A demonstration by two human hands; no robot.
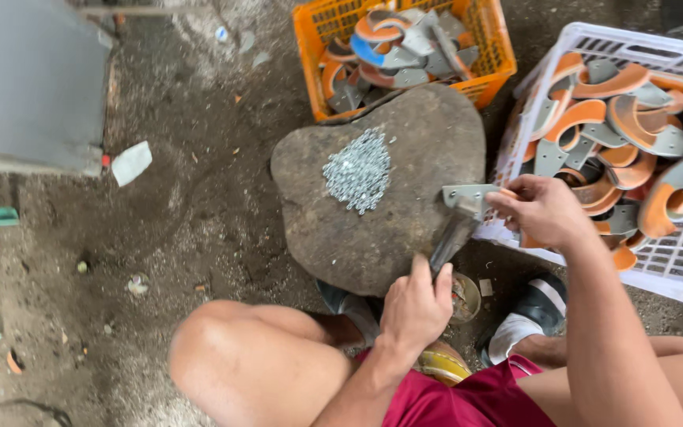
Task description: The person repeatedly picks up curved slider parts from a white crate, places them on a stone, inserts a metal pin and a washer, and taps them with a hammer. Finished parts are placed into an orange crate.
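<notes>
I am seeing the left hand (pixel 415 304) gripping a blurred grey hammer (pixel 450 241) beside the flat brown stone (pixel 405 229). The right hand (pixel 539 209) is pinching a grey metal bracket (pixel 468 196) at the stone's edge.

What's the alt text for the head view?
Seen from above, a seated person's right hand holds a grey metal bracket on a flat stone while the left hand grips a hammer against it. A pile of small silver nails lies on the stone; an orange crate and a white crate hold orange-and-grey parts.

Rough matt stone (pixel 381 198) — shiny metal rivets (pixel 357 170); glossy plastic crates (pixel 484 47), dull grey metal bracket (pixel 468 198).
</notes>
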